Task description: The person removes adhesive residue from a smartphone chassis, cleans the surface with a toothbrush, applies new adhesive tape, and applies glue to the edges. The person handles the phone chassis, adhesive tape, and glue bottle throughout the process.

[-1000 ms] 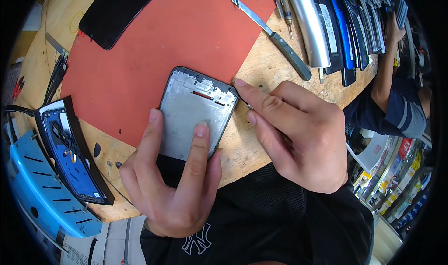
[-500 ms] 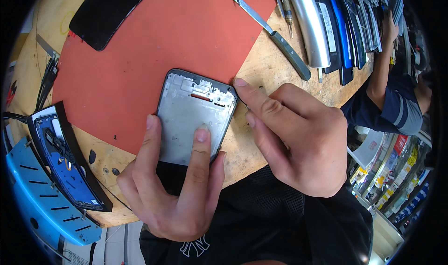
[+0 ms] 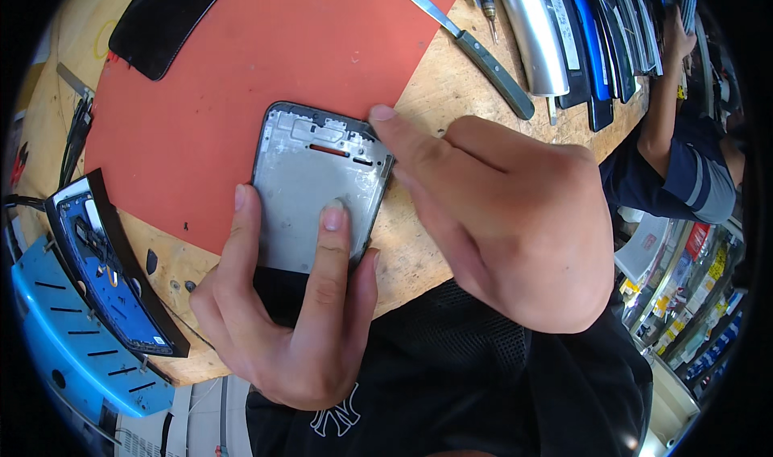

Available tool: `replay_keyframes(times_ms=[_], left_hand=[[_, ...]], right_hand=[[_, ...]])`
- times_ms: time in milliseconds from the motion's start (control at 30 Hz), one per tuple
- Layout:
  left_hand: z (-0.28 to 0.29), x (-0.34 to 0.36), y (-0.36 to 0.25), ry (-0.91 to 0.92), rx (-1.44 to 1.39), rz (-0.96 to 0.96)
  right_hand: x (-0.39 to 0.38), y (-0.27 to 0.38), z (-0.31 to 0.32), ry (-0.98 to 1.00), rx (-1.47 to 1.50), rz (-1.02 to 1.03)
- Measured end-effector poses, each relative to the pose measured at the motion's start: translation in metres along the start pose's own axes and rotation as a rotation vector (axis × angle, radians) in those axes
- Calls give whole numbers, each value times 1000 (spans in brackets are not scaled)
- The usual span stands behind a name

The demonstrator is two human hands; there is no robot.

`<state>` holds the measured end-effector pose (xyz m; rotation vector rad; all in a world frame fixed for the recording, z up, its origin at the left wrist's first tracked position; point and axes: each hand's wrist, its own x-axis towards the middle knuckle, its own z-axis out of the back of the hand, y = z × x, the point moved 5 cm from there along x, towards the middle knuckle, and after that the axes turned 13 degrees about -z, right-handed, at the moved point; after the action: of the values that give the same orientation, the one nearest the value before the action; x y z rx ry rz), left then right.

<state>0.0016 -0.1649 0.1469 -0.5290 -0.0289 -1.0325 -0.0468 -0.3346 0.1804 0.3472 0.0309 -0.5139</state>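
Note:
My left hand (image 3: 302, 312) is closed around a grey metal phone frame (image 3: 310, 207) with a black rim, its index finger along the left edge and another finger pressed on the flat face. The frame lies tilted over the near edge of a red mat, its lower end hidden by my hand. My right hand (image 3: 515, 215) is closed at the frame's upper right corner, its foremost fingertip against the rim. Whatever its fingers pinch, if anything, is hidden behind them.
A green-handled spatula (image 3: 491, 70) lies across the red mat's (image 3: 201, 135) right edge. At left stand an opened blue phone (image 3: 113, 276) and a slotted blue box (image 3: 76, 340). A row of phones (image 3: 592, 46) fills the back right. Another person's arm (image 3: 664, 123) reaches in beyond.
The view has shifted a little, with frame and hands now further left and up. My right hand has turned and come closer over the frame's corner. My left hand keeps its hold.

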Motion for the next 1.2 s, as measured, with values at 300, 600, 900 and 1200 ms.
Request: replay_keyframes(times_ms=[300, 600, 900, 1200], left_hand=[[-1, 2, -3, -22, 20, -2], [-2, 3, -5, -66, 47, -34], [-4, 1, -2, -94, 41, -55], [-3, 1, -1, -107, 49, -82]], right_hand=[[5, -1, -4, -11, -9, 93], [15, 5, -4, 20, -11, 171], [17, 10, -5, 2, 7, 212], [28, 11, -10, -13, 45, 314]])
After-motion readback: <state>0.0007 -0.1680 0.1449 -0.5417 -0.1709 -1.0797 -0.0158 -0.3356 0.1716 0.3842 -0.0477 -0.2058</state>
